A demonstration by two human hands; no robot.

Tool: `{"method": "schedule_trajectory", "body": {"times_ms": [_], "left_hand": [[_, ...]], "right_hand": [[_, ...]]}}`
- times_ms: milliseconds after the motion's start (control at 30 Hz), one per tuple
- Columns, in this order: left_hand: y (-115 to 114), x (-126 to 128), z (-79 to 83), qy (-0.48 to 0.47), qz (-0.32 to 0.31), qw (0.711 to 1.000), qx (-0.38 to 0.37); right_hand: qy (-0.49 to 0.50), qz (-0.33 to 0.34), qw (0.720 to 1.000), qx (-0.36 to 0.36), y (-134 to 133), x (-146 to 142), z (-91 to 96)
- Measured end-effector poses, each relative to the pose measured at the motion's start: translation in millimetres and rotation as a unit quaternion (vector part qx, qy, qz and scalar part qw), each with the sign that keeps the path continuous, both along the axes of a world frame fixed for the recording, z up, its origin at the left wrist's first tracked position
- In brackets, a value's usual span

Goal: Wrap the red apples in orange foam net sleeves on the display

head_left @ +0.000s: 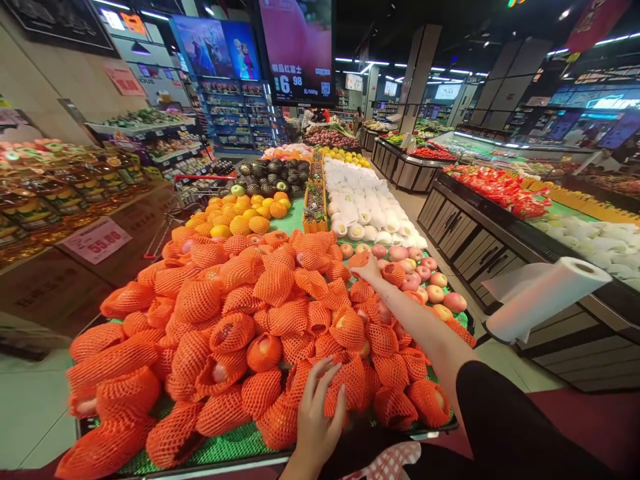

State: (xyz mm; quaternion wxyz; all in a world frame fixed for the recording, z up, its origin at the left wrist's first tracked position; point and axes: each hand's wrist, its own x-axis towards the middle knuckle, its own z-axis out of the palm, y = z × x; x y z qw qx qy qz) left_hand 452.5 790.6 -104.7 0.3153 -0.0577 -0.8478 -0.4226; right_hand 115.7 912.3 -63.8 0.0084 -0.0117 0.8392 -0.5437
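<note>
A big heap of apples in orange foam nets (215, 300) covers the stand in front of me. My right hand (370, 271) is stretched out to the far right part of the heap, its fingers closed around a netted apple (359, 260). Just beyond it lie bare red and yellow apples (399, 254). Low in the middle, my left hand (320, 417) hovers over the near edge of the heap with its fingers spread and nothing in them. Netted apples lie right behind its fingertips.
Oranges (245, 217), dark green melons (274, 175) and white-wrapped fruit (367, 200) lie farther back. A roll of plastic bags (550, 300) juts out at the right. Behind the fruit hangs a price screen (299, 53). A red-handled cart (173, 207) stands left.
</note>
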Motion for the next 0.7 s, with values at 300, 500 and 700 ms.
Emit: {"method": "schedule_trajectory", "body": {"times_ms": [300, 500, 700], "left_hand": [[-67.5, -53.4, 2.8, -0.093, 0.190, 0.977, 0.001], [-110.2, -121.8, 22.4, -0.223, 0.205, 0.935, 0.183], [-91.1, -110.6, 54.9, -0.036, 0.185, 0.961, 0.200]], "right_hand": [[-0.055, 0.071, 0.993, 0.071, -7.6, -13.8, -11.2], [-0.002, 0.171, 0.985, 0.028, 18.1, 46.0, 18.2], [-0.022, 0.246, 0.962, -0.118, 58.4, 158.2, 51.4]]}}
